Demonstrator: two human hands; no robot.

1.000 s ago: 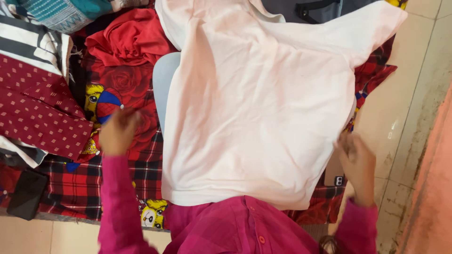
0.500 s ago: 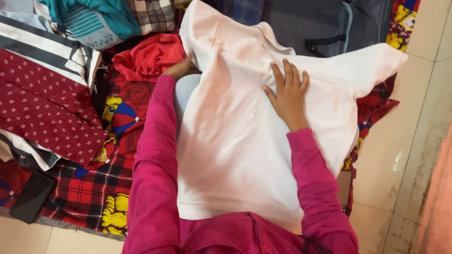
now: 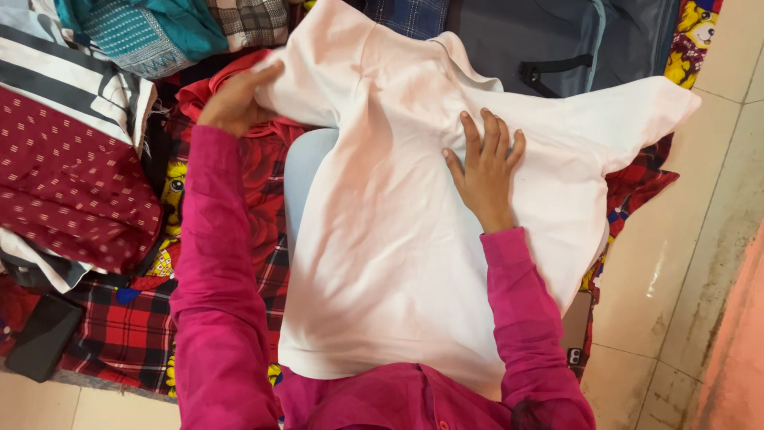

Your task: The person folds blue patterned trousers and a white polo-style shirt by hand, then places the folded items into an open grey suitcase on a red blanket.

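Note:
A pale pink, nearly white shirt [image 3: 398, 239] lies spread flat on a red plaid cloth [image 3: 127, 326], hem toward me and collar away. My right hand [image 3: 485, 171] rests flat on the upper middle of the shirt, fingers spread. My left hand [image 3: 235, 99] reaches to the shirt's left shoulder and sleeve and has its edge pinched in the fingers. Both my arms wear magenta sleeves.
Folded clothes are piled at the left: a maroon dotted cloth [image 3: 72, 191], a black-and-white striped one [image 3: 64, 76], a teal one [image 3: 143, 28]. A dark grey bag [image 3: 549, 48] lies beyond the shirt. A black phone [image 3: 44, 338] sits at lower left. Tiled floor [image 3: 700, 263] runs along the right.
Both hands moved up from the shirt's lower sides. The right hand settled flat on the shirt's chest, and the left hand reached its left shoulder and took hold of the edge.

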